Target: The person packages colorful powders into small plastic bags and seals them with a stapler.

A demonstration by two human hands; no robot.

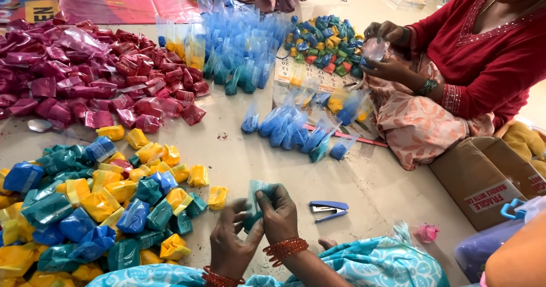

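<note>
Near centre, low in view: left hand [230, 237] and right hand [278, 212] raised together over the pale floor [250, 150], both pinching one small teal packet [254, 203] of clear plastic, fingers pressed to its sides and top, thumbs meeting at its middle. Red bangles on both wrists.

Just right of the hands, lying flat on the floor: a blue stapler [328, 209], jaws slightly apart. Further right, a small pink scrap [426, 232] beside turquoise patterned cloth.

Near left: a loose heap of folded packets [96, 207] in yellow, blue and teal, spilling toward the hands; one yellow packet [218, 197] lying apart, close to the left hand.

Far left: a wide spread of dark red packets [91, 71], glossy and crumpled. Far centre: upright open bags of blue powder [239, 48], a few yellow ones at their left edge. Middle right: a small cluster of blue bags [296, 129] lying on their sides, a thin red strip just beyond.

Far right: a seated co-worker in a red top, hands [387, 51] closed round a clear bag, next to a mixed pile of small coloured packets [324, 45].

Near right: a brown cardboard box [480, 179] with a white rectangular label printed in red on its side.
</note>
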